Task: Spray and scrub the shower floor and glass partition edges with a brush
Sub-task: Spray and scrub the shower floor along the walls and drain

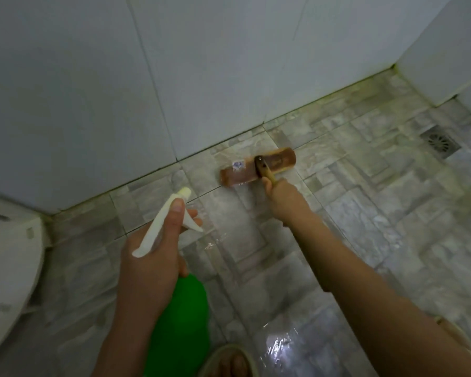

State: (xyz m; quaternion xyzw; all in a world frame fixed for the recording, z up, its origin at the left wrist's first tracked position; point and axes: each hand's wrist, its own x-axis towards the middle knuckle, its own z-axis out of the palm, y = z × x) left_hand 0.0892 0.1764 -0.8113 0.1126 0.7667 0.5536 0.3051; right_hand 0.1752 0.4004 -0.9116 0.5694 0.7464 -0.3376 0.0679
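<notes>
My left hand point(152, 257) grips a green spray bottle point(182, 322) by its white trigger head point(169, 219), thumb on top, nozzle pointing at the floor ahead. My right hand point(283, 197) holds the short handle of a brown scrub brush point(256, 167), whose long head lies flat on the wet grey tiled shower floor point(351, 213), close to the base of the white tiled wall point(174, 77). No glass partition is in view.
A metal floor drain point(439, 141) sits at the far right. A white toilet point(8, 268) fills the left edge. My foot in a sandal point(229, 360) stands at the bottom. A wall corner juts in at the top right.
</notes>
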